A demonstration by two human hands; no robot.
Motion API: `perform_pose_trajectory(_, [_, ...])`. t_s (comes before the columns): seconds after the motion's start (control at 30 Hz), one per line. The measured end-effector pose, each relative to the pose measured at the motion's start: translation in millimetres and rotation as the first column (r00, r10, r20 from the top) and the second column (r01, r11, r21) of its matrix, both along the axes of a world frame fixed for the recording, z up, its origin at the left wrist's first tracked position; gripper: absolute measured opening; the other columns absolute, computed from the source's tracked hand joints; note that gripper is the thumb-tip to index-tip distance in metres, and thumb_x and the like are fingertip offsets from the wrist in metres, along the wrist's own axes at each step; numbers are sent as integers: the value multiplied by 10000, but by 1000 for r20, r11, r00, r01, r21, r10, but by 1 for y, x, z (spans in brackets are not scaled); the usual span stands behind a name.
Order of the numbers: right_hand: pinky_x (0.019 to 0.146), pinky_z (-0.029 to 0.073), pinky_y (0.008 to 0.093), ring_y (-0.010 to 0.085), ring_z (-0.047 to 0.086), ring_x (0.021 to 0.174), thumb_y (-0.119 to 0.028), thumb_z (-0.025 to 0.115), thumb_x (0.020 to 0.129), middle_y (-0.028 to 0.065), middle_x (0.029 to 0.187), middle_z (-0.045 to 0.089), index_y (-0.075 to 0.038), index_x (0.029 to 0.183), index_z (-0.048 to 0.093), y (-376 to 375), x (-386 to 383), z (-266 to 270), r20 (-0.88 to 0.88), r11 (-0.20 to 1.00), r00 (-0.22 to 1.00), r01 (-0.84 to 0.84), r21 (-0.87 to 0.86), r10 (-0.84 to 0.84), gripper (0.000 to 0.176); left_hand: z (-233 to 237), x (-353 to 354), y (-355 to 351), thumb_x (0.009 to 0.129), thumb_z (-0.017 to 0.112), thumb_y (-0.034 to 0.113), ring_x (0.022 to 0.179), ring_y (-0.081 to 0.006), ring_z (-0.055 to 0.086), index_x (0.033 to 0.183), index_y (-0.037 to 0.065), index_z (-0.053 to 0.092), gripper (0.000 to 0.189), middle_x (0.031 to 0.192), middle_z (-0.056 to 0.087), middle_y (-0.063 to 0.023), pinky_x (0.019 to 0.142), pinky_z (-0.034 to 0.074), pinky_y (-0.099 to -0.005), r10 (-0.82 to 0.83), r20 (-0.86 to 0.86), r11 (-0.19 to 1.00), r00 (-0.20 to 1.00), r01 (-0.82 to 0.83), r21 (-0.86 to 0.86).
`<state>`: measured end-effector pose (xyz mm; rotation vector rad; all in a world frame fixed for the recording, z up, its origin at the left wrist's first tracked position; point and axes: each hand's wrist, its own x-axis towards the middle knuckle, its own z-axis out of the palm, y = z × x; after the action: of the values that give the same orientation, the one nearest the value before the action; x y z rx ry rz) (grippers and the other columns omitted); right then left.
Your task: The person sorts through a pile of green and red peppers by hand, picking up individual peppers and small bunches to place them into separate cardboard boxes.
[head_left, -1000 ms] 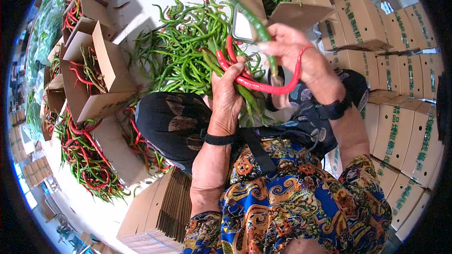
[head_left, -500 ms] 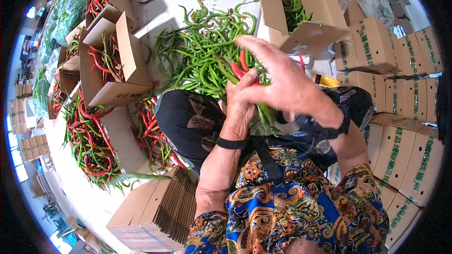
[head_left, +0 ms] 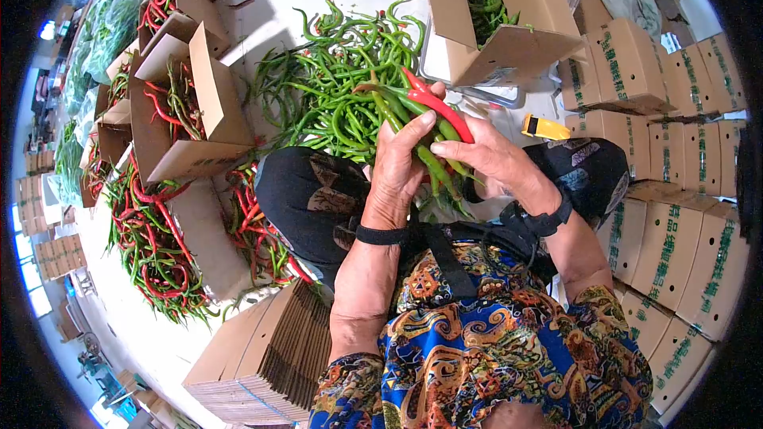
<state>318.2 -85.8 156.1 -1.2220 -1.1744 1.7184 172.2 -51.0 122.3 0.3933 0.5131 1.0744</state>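
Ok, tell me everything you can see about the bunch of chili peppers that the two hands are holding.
The bunch of chili peppers is a handful of long, thin, glossy pods, mostly green, with one bright red chili on top. The pods lie roughly parallel, tilted, upper ends fanning out above the pile of green chilies. The left hand wraps it from one side; the right hand grips it from the other, thumb on the green pods.
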Motion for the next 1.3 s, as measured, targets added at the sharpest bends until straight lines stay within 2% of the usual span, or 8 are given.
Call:
perform_pose_trajectory(0.1, [757,530,278,142,622,854,-181,618,882,111,1072,625,3,1302,460,3,21,1,-55,987,998,31,-161,-40,486,-13,-6,-1,806,552,29,1056,-253,565,1238,-5,454,444,1160,576,-133,917,491,-382,-124,133,986,983,137,-95])
perform_pose_trajectory(0.17, [687,551,277,152,639,781,-168,601,882,118,994,658,0,1269,483,6,30,4,-165,975,983,45,-218,-82,438,-23,5,-1,820,545,11,979,-269,601,1184,13,475,371,1159,567,-145,796,546,-408,-5,231,983,973,46,-176])
perform_pose_trajectory(0.23, [714,548,297,171,645,802,-172,589,892,135,970,664,19,1258,500,5,34,2,-296,974,948,55,-221,-120,423,-14,7,-3,866,562,40,1001,-270,608,1168,11,546,303,1082,621,-113,932,487,-391,8,221,963,975,52,-263])
perform_pose_trajectory(0.27, [735,541,290,170,644,821,-165,596,890,129,988,661,18,1265,495,5,38,-3,-296,975,947,64,-213,-127,430,-20,2,-3,889,560,53,1044,-286,599,1152,0,558,269,1100,624,-135,947,485,-415,-108,369,964,923,188,-187])
perform_pose_trajectory(0.73, [934,457,286,159,588,1023,-103,678,825,93,1171,601,31,1275,494,5,36,-7,-333,977,928,112,-183,-169,504,-23,10,-5,907,591,107,934,-229,625,1200,31,522,311,1062,620,-101,841,530,-378,-55,195,981,979,89,-171])
perform_pose_trajectory(1.03, [956,424,291,132,546,1033,-170,719,795,82,1149,594,12,1270,506,4,23,-9,-12,970,970,243,27,-242,551,-15,13,-9,907,600,100,1031,-230,607,1215,44,501,329,1127,601,-96,932,500,-393,1,105,992,994,12,-124])
perform_pose_trajectory(1.23, [812,509,276,113,601,907,-140,681,830,72,1093,619,18,1247,507,8,19,-2,-188,960,942,268,-82,-279,478,-22,9,-7,929,578,118,1005,-215,618,1199,42,506,290,1087,623,-93,861,520,-362,8,43,993,999,-3,-120])
perform_pose_trajectory(1.3, [769,530,274,108,619,881,-117,656,856,70,1073,629,16,1244,500,9,21,6,-112,954,948,300,7,-298,439,-17,10,-9,936,574,124,972,-195,628,1177,40,514,262,1061,634,-90,802,524,-319,7,28,987,1000,-2,-163])
